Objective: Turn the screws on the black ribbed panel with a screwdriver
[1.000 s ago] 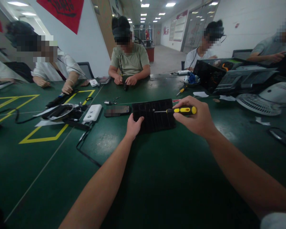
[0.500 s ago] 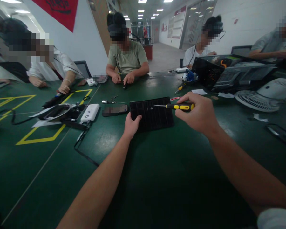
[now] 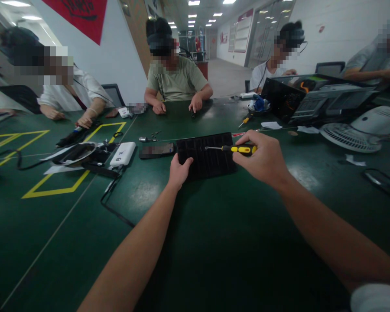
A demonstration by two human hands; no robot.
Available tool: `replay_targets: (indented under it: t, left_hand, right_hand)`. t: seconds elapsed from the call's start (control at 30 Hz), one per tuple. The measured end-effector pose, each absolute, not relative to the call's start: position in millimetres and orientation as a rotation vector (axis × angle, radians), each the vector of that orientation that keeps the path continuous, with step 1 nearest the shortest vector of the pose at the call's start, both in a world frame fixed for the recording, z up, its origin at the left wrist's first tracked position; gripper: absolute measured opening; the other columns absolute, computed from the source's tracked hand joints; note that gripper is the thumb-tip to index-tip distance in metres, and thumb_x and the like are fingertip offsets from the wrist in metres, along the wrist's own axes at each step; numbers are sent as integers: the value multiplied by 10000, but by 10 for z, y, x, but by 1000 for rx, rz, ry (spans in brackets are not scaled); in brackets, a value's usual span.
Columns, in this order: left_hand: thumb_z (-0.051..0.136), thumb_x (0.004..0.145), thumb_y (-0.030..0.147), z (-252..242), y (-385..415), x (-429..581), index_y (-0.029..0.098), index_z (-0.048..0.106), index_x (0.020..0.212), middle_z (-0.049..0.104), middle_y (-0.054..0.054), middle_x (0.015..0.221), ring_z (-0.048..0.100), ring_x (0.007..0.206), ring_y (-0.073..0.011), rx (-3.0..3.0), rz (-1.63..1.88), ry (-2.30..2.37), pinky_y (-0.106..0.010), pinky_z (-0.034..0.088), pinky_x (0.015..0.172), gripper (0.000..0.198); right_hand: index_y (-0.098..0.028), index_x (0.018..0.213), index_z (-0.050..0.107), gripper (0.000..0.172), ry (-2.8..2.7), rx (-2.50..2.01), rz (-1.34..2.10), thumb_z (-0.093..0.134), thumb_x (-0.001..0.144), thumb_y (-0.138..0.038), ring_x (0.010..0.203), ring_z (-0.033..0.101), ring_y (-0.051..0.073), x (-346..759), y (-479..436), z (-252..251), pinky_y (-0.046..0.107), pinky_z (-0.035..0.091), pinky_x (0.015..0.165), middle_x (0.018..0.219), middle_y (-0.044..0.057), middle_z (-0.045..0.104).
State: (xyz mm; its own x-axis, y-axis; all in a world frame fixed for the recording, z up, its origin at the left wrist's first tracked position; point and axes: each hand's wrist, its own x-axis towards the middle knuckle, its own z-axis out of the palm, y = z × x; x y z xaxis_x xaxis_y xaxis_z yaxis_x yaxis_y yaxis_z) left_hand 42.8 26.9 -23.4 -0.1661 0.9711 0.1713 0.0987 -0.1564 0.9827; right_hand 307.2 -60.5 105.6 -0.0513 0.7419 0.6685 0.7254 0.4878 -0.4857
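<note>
A flat black ribbed panel (image 3: 208, 158) lies on the green table (image 3: 214, 242) in front of me. My left hand (image 3: 178, 171) grips the panel's near left corner, thumb on top. My right hand (image 3: 263, 158) is closed round a yellow-and-black screwdriver (image 3: 237, 149), held level. Its metal tip touches the panel's top near the middle.
A phone (image 3: 157, 150) and a white box (image 3: 122, 154) lie left of the panel, with cables and black parts (image 3: 81, 154) beyond. Small screws (image 3: 149, 138) sit behind. A white fan (image 3: 354, 134) and opened black equipment (image 3: 312, 102) stand right. Several other people sit round the table.
My right hand and the screwdriver have shifted left, so the tip sits further left on the panel. The person opposite has moved one hand to the right.
</note>
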Motion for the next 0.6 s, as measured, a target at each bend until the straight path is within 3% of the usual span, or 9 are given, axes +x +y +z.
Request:
replay_targets:
  t: [0.4, 0.6]
  left_hand:
    - [803, 835, 280, -245, 287, 443, 198, 726, 1128, 803, -111, 1134, 766, 1091, -313, 1320, 1443, 1356, -530, 595, 1080, 314]
    - [803, 853, 267, -241, 276, 433, 206, 730, 1178, 804, -112, 1179, 767, 1128, -313, 1302, 1419, 1359, -550, 597, 1101, 338]
  right_hand:
    - [-252, 840, 619, 123, -1779, -1270, 14, 714, 762, -240, 785, 653, 233, 3037, -587, 986, 388, 477, 752, 857, 33, 734]
    - [-249, 855, 537, 120, -1879, -1373, -62, 654, 859, -224, 744, 596, 207, 3052, -594, 994, 364, 420, 707, 822, 35, 665]
